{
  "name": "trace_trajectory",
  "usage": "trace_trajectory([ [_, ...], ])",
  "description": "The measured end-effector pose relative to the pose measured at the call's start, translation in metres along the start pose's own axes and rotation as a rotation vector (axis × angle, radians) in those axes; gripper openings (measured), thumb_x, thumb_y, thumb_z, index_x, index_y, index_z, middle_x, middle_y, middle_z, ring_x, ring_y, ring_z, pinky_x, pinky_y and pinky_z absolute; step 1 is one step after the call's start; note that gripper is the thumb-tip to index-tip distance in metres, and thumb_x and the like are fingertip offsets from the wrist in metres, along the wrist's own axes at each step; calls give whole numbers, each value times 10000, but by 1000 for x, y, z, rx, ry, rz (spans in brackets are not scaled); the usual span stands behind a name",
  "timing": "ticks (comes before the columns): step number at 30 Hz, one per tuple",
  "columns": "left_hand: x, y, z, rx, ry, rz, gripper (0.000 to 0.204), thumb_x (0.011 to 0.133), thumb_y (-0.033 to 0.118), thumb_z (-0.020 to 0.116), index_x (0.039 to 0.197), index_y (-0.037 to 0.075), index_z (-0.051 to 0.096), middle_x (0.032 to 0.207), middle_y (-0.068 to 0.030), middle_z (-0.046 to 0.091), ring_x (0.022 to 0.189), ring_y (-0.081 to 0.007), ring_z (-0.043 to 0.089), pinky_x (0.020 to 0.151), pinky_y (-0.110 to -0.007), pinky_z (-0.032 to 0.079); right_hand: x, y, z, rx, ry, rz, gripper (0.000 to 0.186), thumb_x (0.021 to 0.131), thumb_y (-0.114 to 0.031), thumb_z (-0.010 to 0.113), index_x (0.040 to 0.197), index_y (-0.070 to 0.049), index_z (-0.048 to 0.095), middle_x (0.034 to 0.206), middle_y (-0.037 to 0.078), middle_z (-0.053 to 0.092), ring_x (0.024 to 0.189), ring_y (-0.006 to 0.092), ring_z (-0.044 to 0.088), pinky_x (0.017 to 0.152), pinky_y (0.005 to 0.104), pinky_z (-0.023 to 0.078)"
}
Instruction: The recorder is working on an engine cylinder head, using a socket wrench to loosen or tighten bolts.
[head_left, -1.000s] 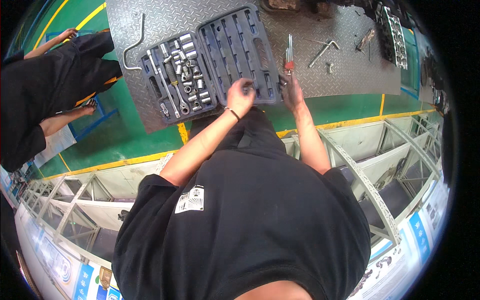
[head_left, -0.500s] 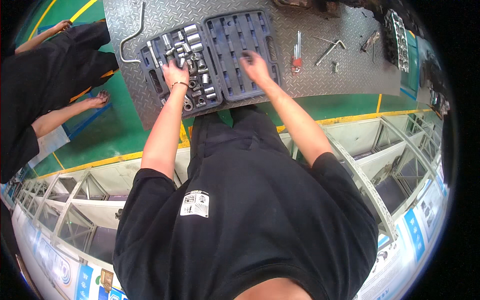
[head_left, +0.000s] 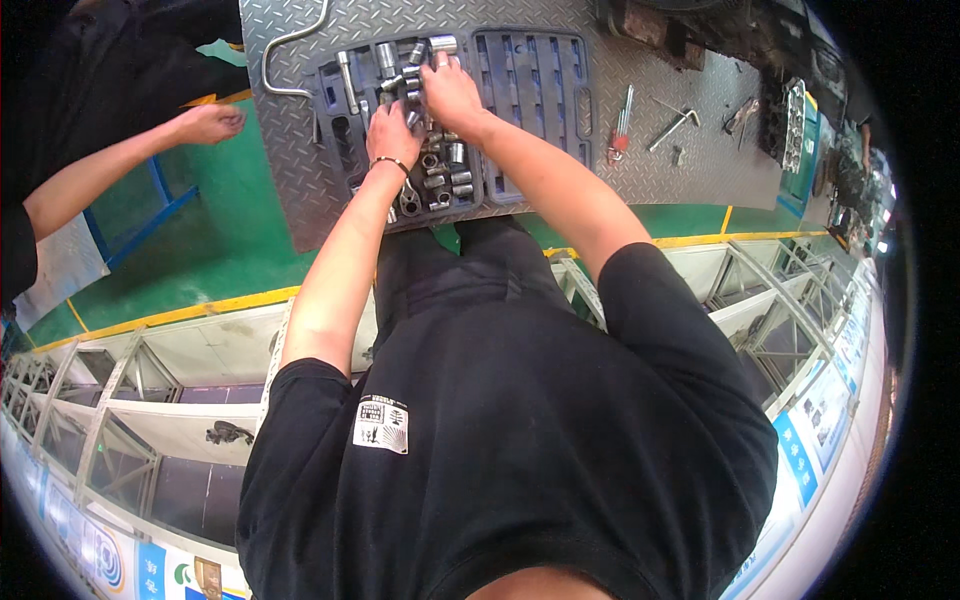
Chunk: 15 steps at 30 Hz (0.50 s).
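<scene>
A dark socket-set case (head_left: 325, 105) lies opened out, full of chrome sockets (head_left: 387, 60) in its left half. My left hand (head_left: 390, 140) is down among these sockets with its fingers curled; what they grip is hidden, and a shiny socket (head_left: 412, 119) shows beside the thumb. Close by on the right, my right hand (head_left: 452, 98) reaches over the upper sockets, fingers bent and somewhat apart, just below a large socket (head_left: 443, 44). A ratchet (head_left: 410, 203) lies near the case's front edge. The slotted right half of the case (head_left: 530, 100) holds no sockets.
A bent metal bar (head_left: 268, 70) lies left of the case on the patterned metal tabletop (head_left: 625, 85). Red-holder hex keys (head_left: 619, 145) and a T-shaped tool (head_left: 672, 130) lie right. A greasy machine part (head_left: 690, 25) stands behind. Another person's hand (head_left: 210, 124) is at left.
My right hand has moved left from over the case's right half to the sockets, close to my left hand. My view has shifted; the other person's arm has risen.
</scene>
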<state>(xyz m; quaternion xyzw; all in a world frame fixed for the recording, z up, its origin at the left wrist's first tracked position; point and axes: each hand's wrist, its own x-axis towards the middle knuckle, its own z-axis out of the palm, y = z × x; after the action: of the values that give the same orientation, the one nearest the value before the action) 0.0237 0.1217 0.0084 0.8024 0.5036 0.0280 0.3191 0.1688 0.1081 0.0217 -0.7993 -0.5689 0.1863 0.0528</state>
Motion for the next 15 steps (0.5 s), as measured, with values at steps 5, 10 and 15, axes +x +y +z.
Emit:
trace_trajectory([
  [5,13,-31,1,-713,32,-217,321,699,188,732,954,4,669,826,-119,691,758,-180,664,700,-289,519,-8,2,5,-16,9,-151,345,763,-55,544,1101,12,527,1143,269,512,1047,418,526,840,456,493],
  [10,44,-33,-18,-766,138,-92,290,694,133,771,912,-2,635,845,-92,681,770,-154,642,727,-278,502,-7,14,21,220,114,-49,414,747,-87,558,1144,10,489,1050,260,554,922,406,576,766,461,512],
  [15,68,-23,-36,-643,172,-27,309,659,172,792,861,14,619,790,-90,676,717,-156,646,691,-284,510,44,15,-9,-14,111,-153,303,770,-133,575,1068,-90,607,991,178,587,908,351,612,748,429,525],
])
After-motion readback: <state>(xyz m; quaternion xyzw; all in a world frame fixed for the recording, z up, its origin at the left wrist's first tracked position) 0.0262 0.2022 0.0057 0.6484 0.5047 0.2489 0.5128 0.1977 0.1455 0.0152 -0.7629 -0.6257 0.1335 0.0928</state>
